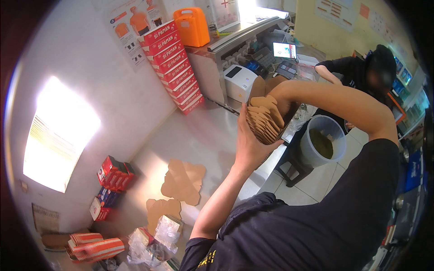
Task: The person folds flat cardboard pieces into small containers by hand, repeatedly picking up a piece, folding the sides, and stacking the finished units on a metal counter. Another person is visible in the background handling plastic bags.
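Surface (144, 149) of shiny metal runs along the wall, giving the loose goods a flat place to lie. Against its far end rises a tower of red-and-white cartons (174, 72), piled one on another, probably to save room, and leaning slightly beside the counter end that carries an orange plastic case (192, 29). To the right, a translucent bucket (308, 156) with something dark green inside appears to rest on a black stool (296, 174), presumably to keep it off the tiles. Near the surface's right edge, a stack of die-cut cardboard blanks (263, 124) is held up between the two hands. Two brown flat blanks (184, 181) lie just beside each other on the surface, where they cannot topple. The left hand (252, 151) grips the stack, thumb and fingers spread around its near side, likely so the many edges stay together. The right hand (283, 93) reaches over the far side; its fingers are hidden, so I cannot tell its grip.
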Available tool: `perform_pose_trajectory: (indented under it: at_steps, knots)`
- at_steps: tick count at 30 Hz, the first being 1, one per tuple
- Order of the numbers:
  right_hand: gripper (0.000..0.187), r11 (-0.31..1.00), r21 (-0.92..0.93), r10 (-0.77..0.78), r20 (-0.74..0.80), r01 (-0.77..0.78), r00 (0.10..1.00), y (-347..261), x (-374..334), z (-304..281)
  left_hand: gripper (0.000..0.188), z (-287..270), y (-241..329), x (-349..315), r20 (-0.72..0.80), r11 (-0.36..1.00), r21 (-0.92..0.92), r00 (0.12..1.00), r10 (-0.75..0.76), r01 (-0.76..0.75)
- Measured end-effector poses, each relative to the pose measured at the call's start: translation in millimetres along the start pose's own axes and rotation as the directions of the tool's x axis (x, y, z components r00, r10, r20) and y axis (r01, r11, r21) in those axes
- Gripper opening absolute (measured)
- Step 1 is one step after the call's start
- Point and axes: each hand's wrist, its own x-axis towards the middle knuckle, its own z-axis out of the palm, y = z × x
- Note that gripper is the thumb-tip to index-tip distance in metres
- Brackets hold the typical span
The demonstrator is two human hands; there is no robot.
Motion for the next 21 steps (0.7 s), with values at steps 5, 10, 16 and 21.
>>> perform_pose_trajectory:
  at_steps: [5, 10, 16, 21]
  knots:
    - [0.055, 0.947, -0.21, -0.254, -0.026, 0.243, 0.967, 9, 8, -5, 0.15, 1, -6, 6, 0.005, 0.998, 0.039, 0.999, -0.052, 0.052]
    - [0.046, 0.971, -0.127, -0.207, -0.024, 0.202, 0.978, 16, -2, -15, 0.16, 2, -39, -6, -0.005, 0.993, -0.036, 0.994, 0.112, -0.112]
    - [0.02, 0.989, 0.117, 0.141, -0.652, -0.085, 0.745, -68, -127, -23, 0.106, -61, -188, -124, -0.061, 0.778, 0.348, 0.841, -0.538, 0.523]
    - [0.013, 0.992, 0.074, 0.017, -0.887, 0.107, 0.462, -118, -158, 50, 0.087, -109, -290, -262, -0.407, 0.305, 0.692, 0.703, -0.584, 0.654]
